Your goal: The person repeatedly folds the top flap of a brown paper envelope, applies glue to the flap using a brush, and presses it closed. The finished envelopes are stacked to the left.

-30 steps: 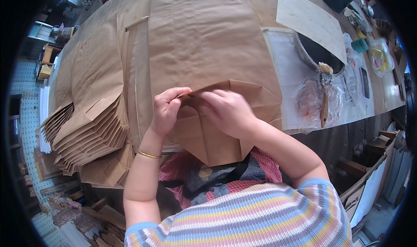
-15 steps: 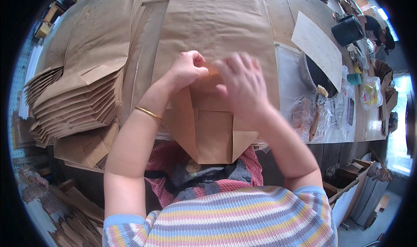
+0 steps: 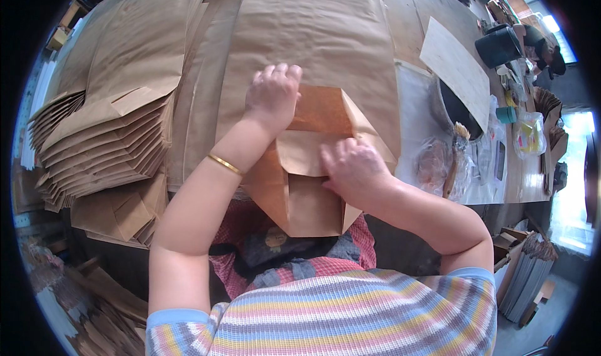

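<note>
A brown kraft paper bag (image 3: 316,206) lies in front of me, its folded end opened toward my body. The far panel has a darker orange-brown patch (image 3: 322,112), and a paler flap (image 3: 303,150) is folded down nearer me. My left hand (image 3: 274,96) is closed at the far left corner of the opened end, fingers curled and their tips hidden. On the right part of the pale flap rests my right hand (image 3: 357,168), fingers apart and bent slightly, the thumb toward me. Under the opened end, the long bag body (image 3: 307,36) stretches away across the table.
At the left stands a fanned stack of folded paper bags (image 3: 109,137). To the right are a pale board (image 3: 460,71) over a dark container (image 3: 456,108), a brush (image 3: 460,143) on crumpled plastic, and a black bucket (image 3: 499,46). Another person (image 3: 543,46) is at the far right.
The end of the bag has opened out, uncovering the orange-brown patch and pale flap. My left hand has moved slightly away from me; my right hand has come down toward me.
</note>
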A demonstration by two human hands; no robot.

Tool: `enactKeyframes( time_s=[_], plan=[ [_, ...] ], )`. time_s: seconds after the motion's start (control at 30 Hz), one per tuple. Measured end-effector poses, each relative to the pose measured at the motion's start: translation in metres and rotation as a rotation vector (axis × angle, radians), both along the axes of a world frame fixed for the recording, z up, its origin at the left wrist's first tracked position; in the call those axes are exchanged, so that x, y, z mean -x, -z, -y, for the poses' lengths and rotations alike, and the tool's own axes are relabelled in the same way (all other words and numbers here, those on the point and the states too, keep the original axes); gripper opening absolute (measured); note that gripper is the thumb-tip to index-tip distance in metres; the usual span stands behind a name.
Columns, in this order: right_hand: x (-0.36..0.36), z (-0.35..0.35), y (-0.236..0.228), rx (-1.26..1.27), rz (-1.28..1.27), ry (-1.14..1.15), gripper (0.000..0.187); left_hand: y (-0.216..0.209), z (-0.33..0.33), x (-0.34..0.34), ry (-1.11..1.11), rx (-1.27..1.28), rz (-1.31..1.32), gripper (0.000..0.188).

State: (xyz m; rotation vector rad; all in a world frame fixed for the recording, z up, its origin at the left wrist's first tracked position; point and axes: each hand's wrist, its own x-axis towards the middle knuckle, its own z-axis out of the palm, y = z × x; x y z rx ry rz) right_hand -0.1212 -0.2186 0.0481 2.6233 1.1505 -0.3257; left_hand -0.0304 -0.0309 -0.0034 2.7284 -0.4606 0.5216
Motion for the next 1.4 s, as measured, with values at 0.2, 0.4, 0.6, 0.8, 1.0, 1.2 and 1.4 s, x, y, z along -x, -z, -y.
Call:
enactKeyframes(
  time_s=[0.2, 0.4, 0.6, 0.8, 1.0, 1.2, 1.4],
  plan=[
    [-0.011, -0.008, -0.002, 0.469, -0.177, -0.331, 0.031, -0.043, 0.031, 0.089, 0.805, -0.744, 0.037, 0.01],
    [-0.044, -0.052, -0.011, 0.565, -0.387, 0.13, 0.042, -0.048, 0.058, 0.071, 0.219, -0.908, -0.948, 0.033],
    [-0.026, 0.023, 0.01, 0.228, -0.217, 0.468, 0.06, -0.025, 0.007, 0.077, -0.104, -0.876, -0.893, 0.045],
    [-0.037, 0.056, 0.004, -0.028, -0.135, 0.52, 0.065, -0.037, -0.015, 0.065, -0.126, -0.678, -0.819, 0.038],
    [-0.03, 0.06, -0.032, -0.256, -0.58, 0.152, 0.021, -0.024, -0.057, 0.052, 0.372, 0.282, -0.921, 0.044],
    [-0.057, 0.064, -0.014, -0.454, -0.468, 0.434, 0.014, -0.052, -0.05, 0.04, 0.48, 0.081, -1.045, 0.048],
    [-0.064, 0.045, 0.021, -0.111, -0.264, 0.471, 0.017, -0.003, -0.027, 0.052, 0.052, 0.186, -0.756, 0.02]
  ],
)
